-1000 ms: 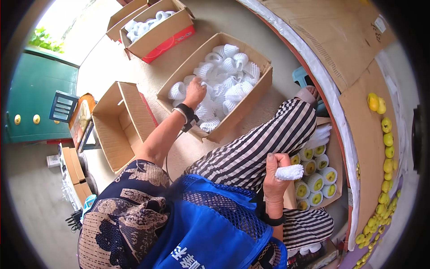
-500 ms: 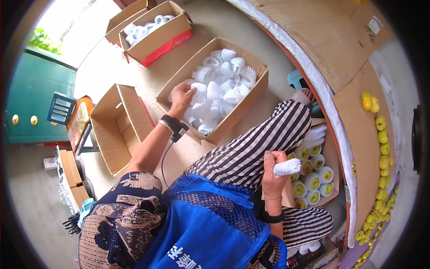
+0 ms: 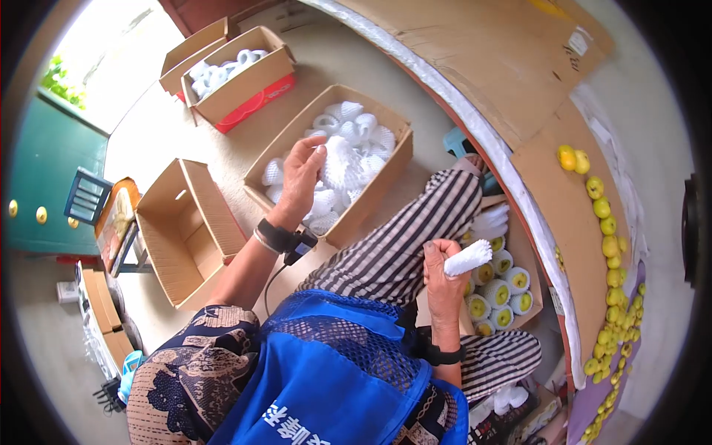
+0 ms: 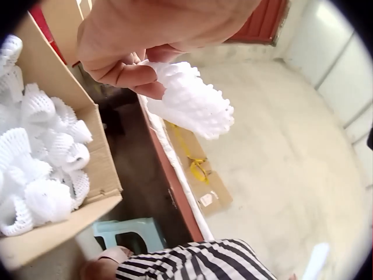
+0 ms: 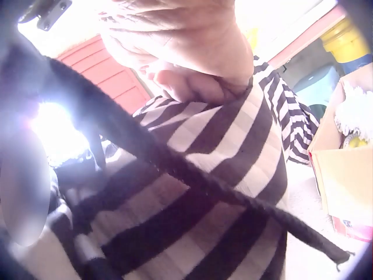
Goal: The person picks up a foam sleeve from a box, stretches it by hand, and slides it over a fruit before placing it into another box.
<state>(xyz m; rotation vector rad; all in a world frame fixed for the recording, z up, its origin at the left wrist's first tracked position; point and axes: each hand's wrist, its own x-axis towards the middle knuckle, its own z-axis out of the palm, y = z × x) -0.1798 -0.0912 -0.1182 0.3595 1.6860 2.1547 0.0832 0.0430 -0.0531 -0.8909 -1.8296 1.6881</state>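
Foam net sleeves, white ones, fill the big cardboard box (image 3: 374, 178) on the floor ahead of the person's striped knee (image 3: 415, 230). Next size down: an open box (image 3: 189, 237) lying on its side to the left, another box of sleeves (image 3: 245, 78) further back, and a tray of wrapped yellow fruit (image 3: 500, 285) by the right leg. Loose yellow fruit (image 3: 612, 245) runs along the cardboard-covered table edge on the right. Left hand (image 3: 300, 178) is raised over the big box, fingers and thumb pinching one foam sleeve (image 4: 189, 102). Right hand (image 3: 439, 267) is curled tight round a rolled sleeve (image 3: 467, 257) above the fruit tray; the wrist view there is too blurry to add much.
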